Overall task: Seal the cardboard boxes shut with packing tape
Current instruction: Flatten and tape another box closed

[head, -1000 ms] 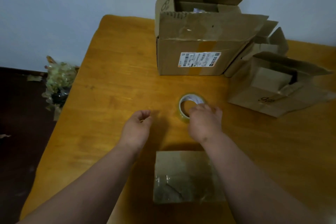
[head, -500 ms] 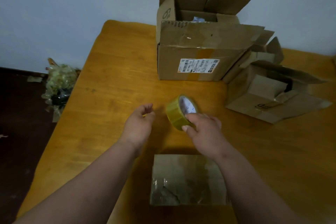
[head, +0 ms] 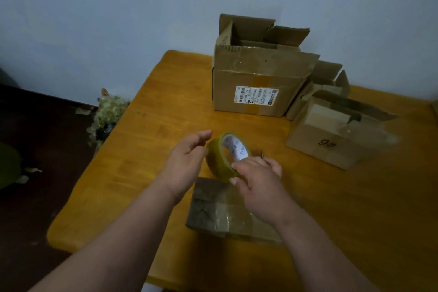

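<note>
Tape roll lifted over the small box on my orange-brown wooden counter [head: 147, 125].

My right hand [head: 258, 180] grasps the tape roll [head: 219, 161], a glossy yellowish ring with a white printed core, held tilted above the flat, tape-shiny small box [head: 213, 211]. My left hand [head: 187, 161] hovers beside it, fingers relaxed and released. Behind stand a corrugated large box [head: 256, 87] with raised flaps and a matte box marked "9#" [head: 331, 140].
</note>
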`<action>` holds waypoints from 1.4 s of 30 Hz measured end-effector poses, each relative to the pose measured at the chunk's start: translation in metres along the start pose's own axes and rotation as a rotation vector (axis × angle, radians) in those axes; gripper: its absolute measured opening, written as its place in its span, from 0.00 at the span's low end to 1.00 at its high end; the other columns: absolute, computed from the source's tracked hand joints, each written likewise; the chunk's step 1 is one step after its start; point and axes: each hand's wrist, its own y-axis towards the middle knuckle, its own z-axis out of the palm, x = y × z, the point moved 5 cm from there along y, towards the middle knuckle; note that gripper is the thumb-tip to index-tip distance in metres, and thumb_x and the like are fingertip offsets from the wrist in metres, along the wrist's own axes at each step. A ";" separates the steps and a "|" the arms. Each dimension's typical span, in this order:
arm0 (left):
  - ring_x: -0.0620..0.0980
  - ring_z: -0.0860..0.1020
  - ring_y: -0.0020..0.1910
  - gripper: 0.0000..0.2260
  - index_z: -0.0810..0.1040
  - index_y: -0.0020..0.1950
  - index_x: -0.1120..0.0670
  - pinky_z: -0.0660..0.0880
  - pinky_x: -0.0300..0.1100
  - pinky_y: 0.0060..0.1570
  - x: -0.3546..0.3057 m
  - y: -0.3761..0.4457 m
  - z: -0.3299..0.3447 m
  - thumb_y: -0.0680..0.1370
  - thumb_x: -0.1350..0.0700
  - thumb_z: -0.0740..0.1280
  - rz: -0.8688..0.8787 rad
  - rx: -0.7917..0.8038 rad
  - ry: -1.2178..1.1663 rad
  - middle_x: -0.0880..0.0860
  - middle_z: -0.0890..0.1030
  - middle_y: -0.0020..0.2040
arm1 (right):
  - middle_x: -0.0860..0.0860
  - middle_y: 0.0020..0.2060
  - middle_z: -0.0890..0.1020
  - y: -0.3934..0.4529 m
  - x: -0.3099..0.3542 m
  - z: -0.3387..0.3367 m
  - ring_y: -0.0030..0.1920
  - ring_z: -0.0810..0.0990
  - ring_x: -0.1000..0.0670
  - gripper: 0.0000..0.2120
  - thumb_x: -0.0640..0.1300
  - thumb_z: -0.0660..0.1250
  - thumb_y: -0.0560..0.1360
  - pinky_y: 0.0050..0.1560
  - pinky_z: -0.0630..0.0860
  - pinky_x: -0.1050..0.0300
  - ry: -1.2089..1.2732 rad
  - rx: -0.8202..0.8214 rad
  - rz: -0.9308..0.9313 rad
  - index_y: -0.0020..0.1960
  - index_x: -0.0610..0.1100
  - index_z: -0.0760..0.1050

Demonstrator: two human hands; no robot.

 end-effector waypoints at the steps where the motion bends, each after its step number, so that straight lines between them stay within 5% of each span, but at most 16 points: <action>1: 0.34 0.74 0.59 0.15 0.77 0.65 0.49 0.68 0.26 0.52 -0.003 -0.006 0.001 0.82 0.60 0.60 0.019 -0.008 0.015 0.44 0.78 0.61 | 0.59 0.56 0.78 -0.005 0.002 -0.002 0.64 0.68 0.57 0.11 0.48 0.64 0.79 0.71 0.47 0.51 -0.001 0.003 -0.011 0.60 0.54 0.77; 6: 0.31 0.77 0.41 0.09 0.80 0.48 0.47 0.72 0.24 0.40 -0.012 -0.033 0.001 0.81 0.60 0.64 0.085 -0.078 0.080 0.45 0.82 0.45 | 0.59 0.54 0.78 -0.026 0.010 -0.011 0.63 0.67 0.58 0.09 0.48 0.63 0.79 0.70 0.45 0.52 -0.006 0.024 -0.047 0.59 0.53 0.76; 11: 0.41 0.79 0.46 0.07 0.79 0.42 0.45 0.73 0.38 0.42 -0.009 -0.052 -0.005 0.79 0.56 0.68 0.099 -0.150 0.260 0.44 0.82 0.44 | 0.60 0.49 0.75 -0.042 0.019 -0.013 0.60 0.69 0.57 0.06 0.49 0.63 0.80 0.71 0.48 0.50 -0.018 0.047 -0.059 0.55 0.54 0.75; 14: 0.39 0.78 0.45 0.10 0.76 0.38 0.45 0.70 0.38 0.38 -0.010 -0.060 -0.007 0.78 0.55 0.69 0.128 -0.198 0.331 0.43 0.81 0.41 | 0.60 0.50 0.76 -0.049 0.025 -0.015 0.60 0.70 0.57 0.08 0.50 0.62 0.80 0.73 0.48 0.48 -0.003 0.064 -0.051 0.59 0.55 0.75; 17: 0.38 0.76 0.40 0.10 0.75 0.37 0.46 0.67 0.37 0.34 -0.012 -0.063 -0.011 0.79 0.53 0.68 0.133 -0.211 0.357 0.43 0.79 0.39 | 0.60 0.41 0.74 -0.052 0.030 -0.015 0.53 0.71 0.57 0.01 0.51 0.61 0.80 0.73 0.48 0.47 0.031 0.083 -0.067 0.51 0.56 0.71; 20: 0.39 0.74 0.35 0.09 0.75 0.39 0.47 0.65 0.38 0.31 -0.014 -0.064 -0.020 0.80 0.52 0.66 0.125 -0.205 0.374 0.44 0.78 0.37 | 0.60 0.35 0.71 -0.050 0.034 -0.015 0.46 0.70 0.57 0.05 0.55 0.59 0.80 0.72 0.54 0.48 0.085 0.100 -0.072 0.46 0.57 0.66; 23: 0.44 0.75 0.36 0.07 0.75 0.43 0.50 0.67 0.42 0.31 -0.016 -0.066 -0.034 0.81 0.53 0.64 0.098 -0.200 0.394 0.48 0.78 0.38 | 0.59 0.37 0.71 -0.047 0.044 -0.010 0.48 0.70 0.53 0.08 0.61 0.57 0.78 0.51 0.70 0.50 0.196 0.132 -0.054 0.43 0.59 0.64; 25: 0.47 0.78 0.40 0.07 0.75 0.44 0.51 0.73 0.46 0.35 -0.018 -0.067 -0.045 0.82 0.53 0.63 0.091 -0.229 0.416 0.49 0.80 0.40 | 0.58 0.37 0.70 -0.043 0.053 -0.009 0.44 0.69 0.52 0.11 0.66 0.55 0.75 0.38 0.67 0.54 0.184 0.106 -0.074 0.42 0.60 0.62; 30: 0.46 0.81 0.42 0.08 0.73 0.42 0.47 0.79 0.49 0.39 -0.032 -0.072 -0.061 0.82 0.53 0.63 0.157 -0.269 0.433 0.45 0.82 0.41 | 0.55 0.31 0.71 -0.030 0.050 -0.014 0.33 0.70 0.52 0.18 0.64 0.60 0.77 0.31 0.62 0.58 0.064 -0.025 0.095 0.38 0.54 0.63; 34: 0.50 0.81 0.47 0.07 0.75 0.45 0.53 0.81 0.52 0.49 -0.015 -0.065 -0.079 0.82 0.55 0.62 -0.089 -0.235 0.033 0.52 0.82 0.44 | 0.53 0.28 0.70 -0.024 0.046 -0.025 0.29 0.68 0.55 0.23 0.61 0.67 0.74 0.34 0.64 0.57 0.464 0.048 0.173 0.36 0.41 0.73; 38: 0.51 0.79 0.44 0.07 0.74 0.45 0.55 0.82 0.52 0.45 0.012 -0.061 -0.098 0.83 0.56 0.62 -0.230 -0.186 -0.117 0.55 0.78 0.41 | 0.52 0.30 0.72 -0.030 0.043 -0.030 0.37 0.70 0.51 0.09 0.50 0.65 0.68 0.45 0.63 0.50 0.949 0.171 0.184 0.32 0.48 0.72; 42: 0.50 0.76 0.39 0.07 0.73 0.44 0.56 0.82 0.53 0.45 0.041 -0.056 -0.095 0.82 0.59 0.62 -0.296 -0.198 -0.199 0.55 0.75 0.38 | 0.52 0.32 0.77 -0.036 0.042 -0.017 0.36 0.74 0.53 0.12 0.52 0.69 0.71 0.41 0.70 0.55 0.760 0.204 0.205 0.38 0.44 0.73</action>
